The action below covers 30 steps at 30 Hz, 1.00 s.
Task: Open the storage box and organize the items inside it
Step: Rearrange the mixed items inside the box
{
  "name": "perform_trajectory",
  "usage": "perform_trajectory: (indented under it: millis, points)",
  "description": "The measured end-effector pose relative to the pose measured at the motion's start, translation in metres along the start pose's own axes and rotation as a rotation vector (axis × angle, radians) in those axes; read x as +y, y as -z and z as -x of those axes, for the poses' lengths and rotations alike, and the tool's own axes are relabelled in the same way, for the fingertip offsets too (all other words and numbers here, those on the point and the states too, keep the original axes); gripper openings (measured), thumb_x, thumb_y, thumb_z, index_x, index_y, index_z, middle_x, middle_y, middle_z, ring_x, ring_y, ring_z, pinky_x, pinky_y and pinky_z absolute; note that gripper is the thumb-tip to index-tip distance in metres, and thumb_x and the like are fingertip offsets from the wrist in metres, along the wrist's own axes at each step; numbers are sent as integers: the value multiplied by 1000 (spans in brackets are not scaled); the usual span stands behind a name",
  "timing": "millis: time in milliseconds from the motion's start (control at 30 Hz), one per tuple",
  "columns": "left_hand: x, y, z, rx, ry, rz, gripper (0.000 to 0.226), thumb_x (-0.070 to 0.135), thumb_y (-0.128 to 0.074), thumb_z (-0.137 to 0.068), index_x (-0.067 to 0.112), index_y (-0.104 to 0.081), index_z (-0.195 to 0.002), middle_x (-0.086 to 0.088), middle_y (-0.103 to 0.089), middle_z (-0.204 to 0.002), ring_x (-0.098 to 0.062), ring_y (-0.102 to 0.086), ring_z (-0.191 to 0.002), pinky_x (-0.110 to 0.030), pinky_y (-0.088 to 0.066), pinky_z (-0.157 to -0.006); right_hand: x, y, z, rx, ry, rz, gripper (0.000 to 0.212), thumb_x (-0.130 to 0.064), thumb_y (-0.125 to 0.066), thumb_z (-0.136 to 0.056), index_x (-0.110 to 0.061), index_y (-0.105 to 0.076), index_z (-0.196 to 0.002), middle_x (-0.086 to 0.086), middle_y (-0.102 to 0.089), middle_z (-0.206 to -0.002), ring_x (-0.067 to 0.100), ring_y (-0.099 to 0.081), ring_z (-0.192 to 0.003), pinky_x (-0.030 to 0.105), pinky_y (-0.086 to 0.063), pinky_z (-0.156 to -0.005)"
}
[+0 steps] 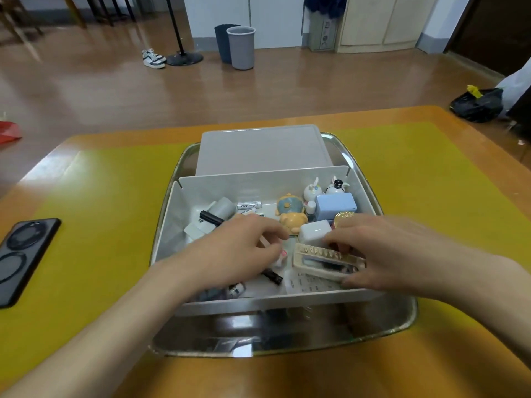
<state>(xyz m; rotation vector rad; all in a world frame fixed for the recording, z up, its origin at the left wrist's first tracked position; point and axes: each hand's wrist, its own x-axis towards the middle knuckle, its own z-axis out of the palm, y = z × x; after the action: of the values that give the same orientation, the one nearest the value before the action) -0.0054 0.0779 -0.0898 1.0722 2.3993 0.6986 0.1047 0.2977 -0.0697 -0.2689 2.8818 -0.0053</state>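
Tabletop storage box (172, 225), fingers (275, 234) inside.

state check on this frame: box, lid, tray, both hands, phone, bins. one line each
storage box: open, items loose inside, sits in the tray
lid: off, lying behind the box
tray: flat on the table, carrying the box
left hand: inside the box, fingers curled, grip unclear
right hand: fingers curled round the cream case
phone: face down, on the table's left side
bins: upright on the floor
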Motion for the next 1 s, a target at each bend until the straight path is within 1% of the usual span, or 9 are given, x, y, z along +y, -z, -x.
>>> perform_trajectory:
  millis: [100,167,300,500,633,767,833,900,1000]
  points:
    - [-14,27,2,65,39,-89,23,32,-57,-96,27,-71,-114,13,-71,-102,2,-62,-88,-22,-49,-80,-3,2,-2,-43,-17,-28,33,-56,-65,-80,-37,-60,-107,-18,-48,-99,4,-51,-93,33,-52,-73]
    - [-23,43,7,98,70,-119,20,28,-60,-95,24,-71,-111,7,-72,-99,-9,-65,-89,-30,-51,-82,-4,4,-3,-78,-29,-86,28,-47,-68,-78,-40,-57,-103,-19,-49,-100,4,-53,-95,34,-53,-77]
    - [-33,58,24,37,100,-177,12,26,-71,-88,22,-73,-99,8,-70,-83,-9,-64,-78,-30,-50,-72,-5,7,-4,-130,-67,-147,26,-37,-68,-76,-41,-54,-98,-18,-54,-97,5,-58,-89,36,-54,-76]
    - [-40,47,44,-119,168,-402,36,59,-70,-80,32,-66,-103,14,-64,-96,-12,-60,-86,-35,-52,-78,0,14,2,-115,-125,-152,30,-36,-73,-72,-38,-53,-95,-18,-58,-91,7,-58,-85,39,-53,-74]
    - [-41,44,47,-163,197,-423,49,67,-71,-74,36,-63,-111,16,-62,-98,-10,-60,-88,-34,-53,-80,1,19,1,-62,-127,-105,38,-42,-78,-77,-41,-55,-108,-21,-58,-102,7,-57,-90,38,-53,-79]
    - [-42,40,45,-197,178,-442,49,69,-72,-70,36,-62,-106,16,-60,-85,-2,-55,-75,-28,-49,-66,2,18,-1,-77,-105,-115,42,-42,-80,-75,-45,-59,-111,-20,-63,-98,6,-60,-87,38,-54,-73]
    - [-41,38,43,-207,170,-478,50,69,-72,-70,37,-62,-108,15,-60,-85,-3,-54,-74,-29,-48,-66,4,15,-2,-79,-106,-78,44,-44,-78,-75,-49,-58,-114,-23,-61,-98,6,-59,-88,31,-49,-65]
    - [-42,37,41,-211,167,-487,51,69,-72,-70,37,-62,-109,15,-60,-87,-3,-53,-75,-29,-49,-68,5,12,-4,-70,-110,-38,47,-47,-77,-74,-51,-57,-117,-26,-56,-90,5,-55,-84,21,-35,-56]
    - [-43,37,41,-230,166,-481,50,68,-72,-70,39,-62,-109,16,-61,-91,-2,-54,-77,-28,-50,-69,6,9,-3,-77,-121,-41,55,-57,-77,-72,-55,-58,-123,-29,-50,-78,3,-49,-77,16,-27,-52]
